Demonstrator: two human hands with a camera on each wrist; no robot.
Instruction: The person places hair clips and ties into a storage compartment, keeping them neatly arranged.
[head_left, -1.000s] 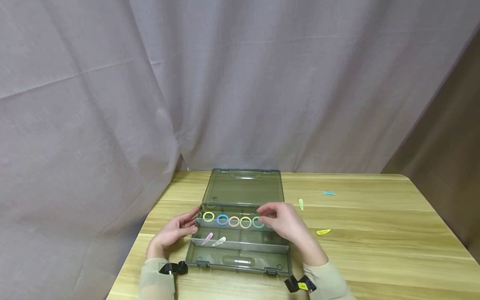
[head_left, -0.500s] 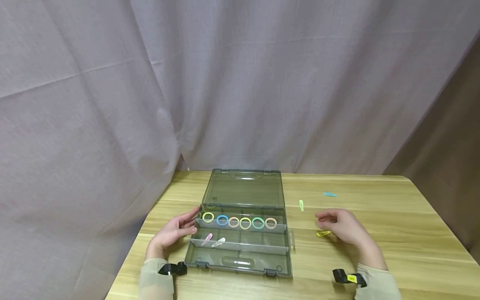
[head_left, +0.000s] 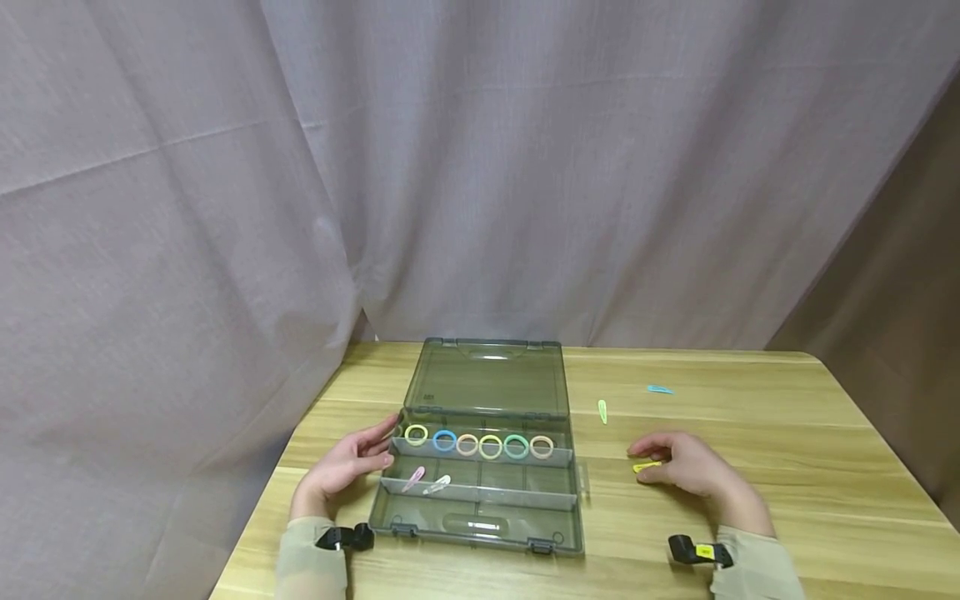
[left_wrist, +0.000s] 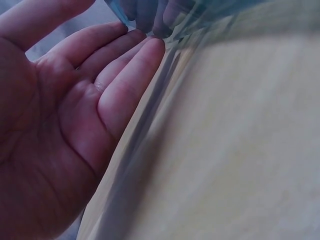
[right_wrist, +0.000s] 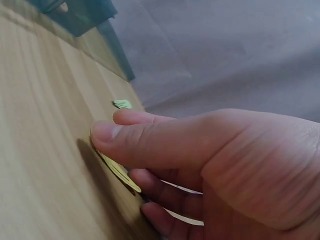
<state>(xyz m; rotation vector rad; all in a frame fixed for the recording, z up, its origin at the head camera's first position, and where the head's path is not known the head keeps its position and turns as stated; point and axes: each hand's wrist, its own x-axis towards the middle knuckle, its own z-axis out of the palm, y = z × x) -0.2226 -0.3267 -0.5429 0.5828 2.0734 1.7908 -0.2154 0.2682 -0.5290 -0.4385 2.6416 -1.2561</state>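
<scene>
A smoky clear organizer box (head_left: 480,500) lies on the table with its lid (head_left: 487,375) folded back. Against the box's left side rests my left hand (head_left: 341,467), fingers nearly straight; in the left wrist view, the fingertips of this hand (left_wrist: 75,115) touch the plastic wall. To the right of the box, my right hand (head_left: 690,467) is down at a yellow hair clip (head_left: 645,467). The right wrist view has the thumb and curled fingers of that hand (right_wrist: 190,160) around the yellow clip (right_wrist: 117,172), pinching it close to the tabletop; part of the clip is hidden.
Several hair ties, including a blue one (head_left: 445,441), line the box's back compartment. A pink clip (head_left: 414,478) and a white clip (head_left: 437,484) lie in the middle one. A green clip (head_left: 602,412) and a blue clip (head_left: 660,389) lie on the table (head_left: 787,433).
My right hand has left the hair ties in the box, moved right and come down onto the yellow clip. An orange hair tie now shows at the row's right end. My left hand stays put.
</scene>
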